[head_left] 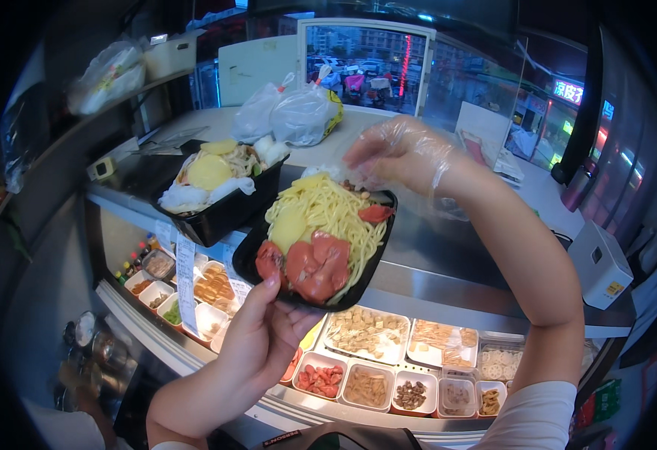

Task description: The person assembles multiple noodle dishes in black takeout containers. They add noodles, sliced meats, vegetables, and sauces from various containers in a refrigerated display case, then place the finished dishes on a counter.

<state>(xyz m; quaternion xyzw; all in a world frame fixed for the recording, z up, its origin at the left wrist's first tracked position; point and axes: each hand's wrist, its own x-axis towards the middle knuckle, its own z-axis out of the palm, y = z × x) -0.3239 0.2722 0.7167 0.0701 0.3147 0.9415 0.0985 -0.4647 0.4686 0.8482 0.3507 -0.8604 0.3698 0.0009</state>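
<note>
My left hand (274, 330) grips a black plastic food tray (341, 304) by its near edge, thumb on the rim and fingers underneath. In it lie a heap of pale yellow noodles (336, 206), a round potato slice (288, 227) and glossy reddish slices (319, 264). My right hand (397, 156), in a clear plastic glove, is above the tray's far right corner. Its fingers are bent and pinched together; what they hold, if anything, cannot be made out. A second black tray (231, 201), filled with potato slices and other food, stands left of the first.
Below the counter (433, 240), a lit display case holds containers of red pieces (321, 377), tofu-like cubes (366, 334) and other foods. Paper slips (186, 285) hang at its left. Tied plastic bags (302, 114) stand by the window; a white box (600, 265) is at right.
</note>
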